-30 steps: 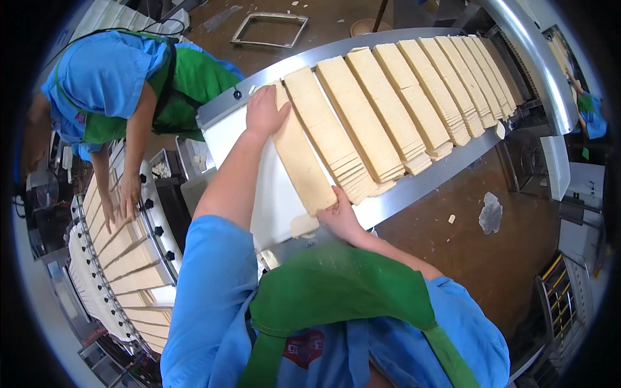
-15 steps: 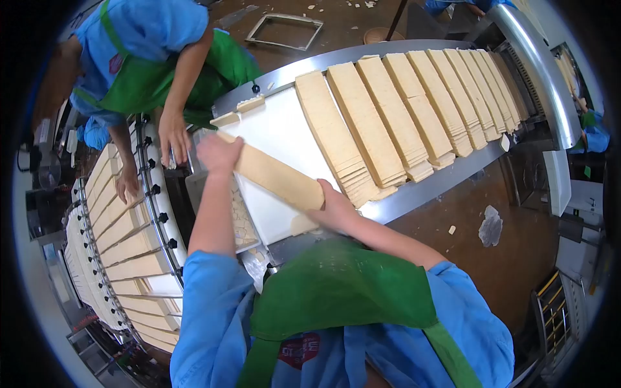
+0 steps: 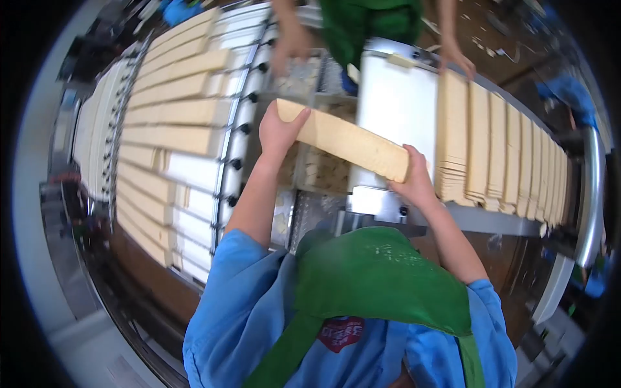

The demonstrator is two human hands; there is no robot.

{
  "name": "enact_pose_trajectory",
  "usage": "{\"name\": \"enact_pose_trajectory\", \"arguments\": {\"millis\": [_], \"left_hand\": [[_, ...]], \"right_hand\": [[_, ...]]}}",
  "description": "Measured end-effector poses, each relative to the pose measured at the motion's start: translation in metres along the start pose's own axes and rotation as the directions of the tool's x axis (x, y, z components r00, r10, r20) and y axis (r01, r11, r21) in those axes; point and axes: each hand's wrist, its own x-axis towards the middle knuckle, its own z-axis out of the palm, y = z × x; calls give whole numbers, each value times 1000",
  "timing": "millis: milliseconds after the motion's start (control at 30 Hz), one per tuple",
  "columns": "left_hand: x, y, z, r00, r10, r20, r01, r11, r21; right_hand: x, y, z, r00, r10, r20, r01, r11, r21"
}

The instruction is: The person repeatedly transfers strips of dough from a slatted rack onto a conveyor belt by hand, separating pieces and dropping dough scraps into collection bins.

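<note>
Between my two hands I hold a row of biscuits [image 3: 349, 140], a long pale-yellow block that looks made of thin pieces pressed together. My left hand [image 3: 281, 132] is closed round its far left end, thumb on top. My right hand [image 3: 416, 178] grips the opposite end, lower and to the right. The block is in the air, slanting across the gap between the two conveyors and over the left edge of the white belt [image 3: 398, 97]. More biscuit rows [image 3: 486, 139] lie side by side on the belt, right of my right hand.
On the left, a second conveyor [image 3: 194, 171] carries similar rows between metal guide rods with black knobs. Below the gap are trays [image 3: 326, 171] with broken pieces. Across from me, a co-worker in a green apron [image 3: 372, 32] has one hand [image 3: 458, 61] at the right-hand rows.
The biscuit row has been lifted off the white belt and carried left over the gap, both hands still on it. My view has turned left. The co-worker's one hand is now at the right-hand rows.
</note>
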Motion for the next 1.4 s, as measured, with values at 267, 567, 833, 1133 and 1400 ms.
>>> {"name": "enact_pose_trajectory", "arguments": {"millis": [267, 567, 833, 1133, 1400], "left_hand": [[-15, -169, -155, 896, -206, -393, 186, 979, -88], [39, -357, -228, 950, -149, -273, 236, 917, 321], [72, -395, -273, 975, -152, -160, 200, 917, 345], [66, -396, -279, 757, -283, -589, 330, 943, -29], [84, -427, -292, 760, -607, -231, 288, 634, -718]], "right_hand": [[1, -115, 105, 960, -204, 192, 35, 768, 640], [10, -255, 203, 922, -304, 241, 149, 851, 503], [31, -300, 264, 949, -250, 193, 162, 910, 382], [59, -319, 317, 886, -228, 404, 10, 880, 475], [49, -302, 307, 938, -191, 291, -1, 835, 550]]}}
